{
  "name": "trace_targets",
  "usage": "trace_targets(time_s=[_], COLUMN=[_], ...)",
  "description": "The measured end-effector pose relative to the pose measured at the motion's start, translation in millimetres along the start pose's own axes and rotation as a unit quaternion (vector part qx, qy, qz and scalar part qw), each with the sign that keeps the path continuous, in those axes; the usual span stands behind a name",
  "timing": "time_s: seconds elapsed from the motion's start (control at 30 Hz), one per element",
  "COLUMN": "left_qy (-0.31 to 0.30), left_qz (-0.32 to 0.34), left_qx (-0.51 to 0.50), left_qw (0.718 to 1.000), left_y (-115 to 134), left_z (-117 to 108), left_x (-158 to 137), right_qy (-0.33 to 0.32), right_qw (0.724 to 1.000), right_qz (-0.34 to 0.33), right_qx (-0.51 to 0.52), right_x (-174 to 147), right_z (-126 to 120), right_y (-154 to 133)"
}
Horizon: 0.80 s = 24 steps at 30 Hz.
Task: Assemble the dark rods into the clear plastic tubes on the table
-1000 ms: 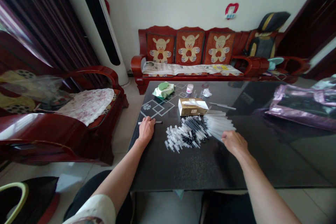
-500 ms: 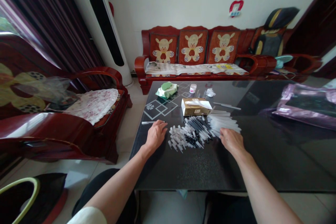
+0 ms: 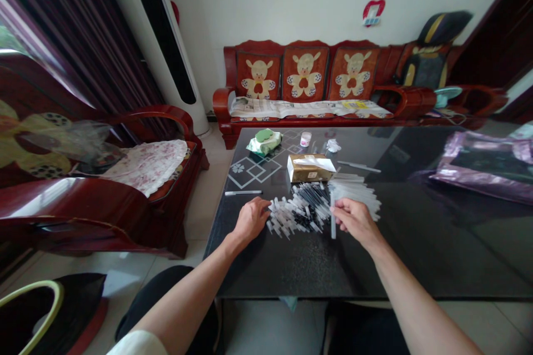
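My right hand (image 3: pixel 357 221) is closed on a translucent white pen barrel (image 3: pixel 333 225), pinched between thumb and fingers and standing nearly upright in view. Behind that hand lies a heap of similar white barrels (image 3: pixel 356 191). My left hand (image 3: pixel 252 216) is at the left edge of a pile of whitish pen caps (image 3: pixel 283 216), its fingers stretched out and loosely bent. Dark pen refills (image 3: pixel 312 197) lie in the middle, with small black pen parts (image 3: pixel 305 217) in front of them. One pen (image 3: pixel 244 193) rests alone beyond my left hand.
Behind the piles stands a gold tissue box (image 3: pixel 310 169). Farther back are a green wipes pack (image 3: pixel 265 142), a small white jar (image 3: pixel 305 139) and crumpled tissue (image 3: pixel 333 146). Two thin pens (image 3: pixel 358 166) lie right of the box. A purple plastic package (image 3: pixel 483 169) covers the table's right side.
My right hand has drawn a barrel from the white heap and moved left with it. My left hand has shifted right, away from the lone pen, to the caps.
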<state>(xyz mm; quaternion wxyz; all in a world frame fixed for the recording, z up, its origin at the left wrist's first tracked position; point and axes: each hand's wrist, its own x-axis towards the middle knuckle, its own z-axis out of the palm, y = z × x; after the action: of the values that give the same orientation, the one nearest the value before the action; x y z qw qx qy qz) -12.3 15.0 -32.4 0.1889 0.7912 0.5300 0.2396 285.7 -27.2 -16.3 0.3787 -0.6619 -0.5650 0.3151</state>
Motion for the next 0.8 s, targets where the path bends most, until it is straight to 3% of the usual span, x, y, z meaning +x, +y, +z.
trace_targets(time_s=[0.13,0.27,0.47,0.8], left_qy=[-0.028,-0.066,-0.093,-0.108], left_qz=[-0.002,-0.004,0.006,0.012], left_qx=[0.014,0.015,0.045,0.072], left_qw=[1.000,0.998,0.995,0.992], left_y=[-3.2,-6.4,-6.0,-5.9], left_z=[1.4,0.9,4.3,7.4], left_x=[-2.4,-5.4,-8.2,-8.0], right_qy=[-0.096,-0.144,-0.159,-0.175], right_qw=[0.976,0.950,0.933,0.939], right_qz=[0.058,0.097,0.124,0.123], right_qx=[0.186,0.258,0.297,0.271], right_x=[-15.6,-22.5,-20.5,-19.5], right_z=[20.9,34.5,44.9,44.6], right_y=[-17.0,-26.1,-23.9,-22.8])
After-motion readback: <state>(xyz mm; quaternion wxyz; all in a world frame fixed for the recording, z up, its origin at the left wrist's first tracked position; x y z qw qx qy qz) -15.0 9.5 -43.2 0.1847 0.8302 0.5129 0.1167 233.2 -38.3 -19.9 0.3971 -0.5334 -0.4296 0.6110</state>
